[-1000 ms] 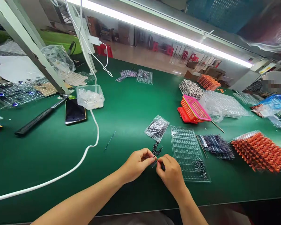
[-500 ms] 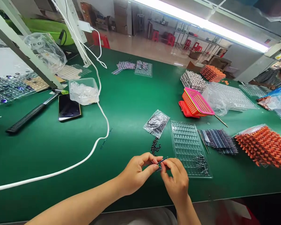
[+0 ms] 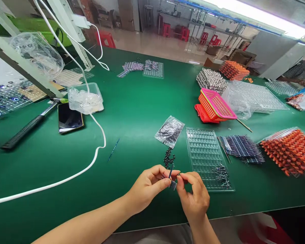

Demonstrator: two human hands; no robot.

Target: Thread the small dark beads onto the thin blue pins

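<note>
Near the table's front, my left hand (image 3: 150, 189) pinches a narrow blue strip with a row of thin wire-like pins (image 3: 173, 185) between thumb and fingers. Just to its right, my right hand (image 3: 195, 195) is closed in a pinch on a tiny dark bead-like piece (image 3: 178, 174). Small black beads (image 3: 169, 157) lie loose beyond my fingertips, below a clear bag of dark beads (image 3: 170, 130). Beside my right hand lies a clear slotted plastic tray (image 3: 203, 149), with a heap of dark wire-legged pieces (image 3: 222, 174) in its near right corner.
To the right are a stack of dark striped strips (image 3: 241, 149), orange pieces (image 3: 291, 150) and a pink-rimmed basket (image 3: 220, 105). On the left lie a white cable (image 3: 73, 184), a phone (image 3: 70, 117), a hammer (image 3: 22, 132) and a clear tub (image 3: 86, 96).
The blue strip has turned from slanting to nearly upright in my left hand. My right fingertips have drawn slightly away to the right. The camera view has shifted a little.
</note>
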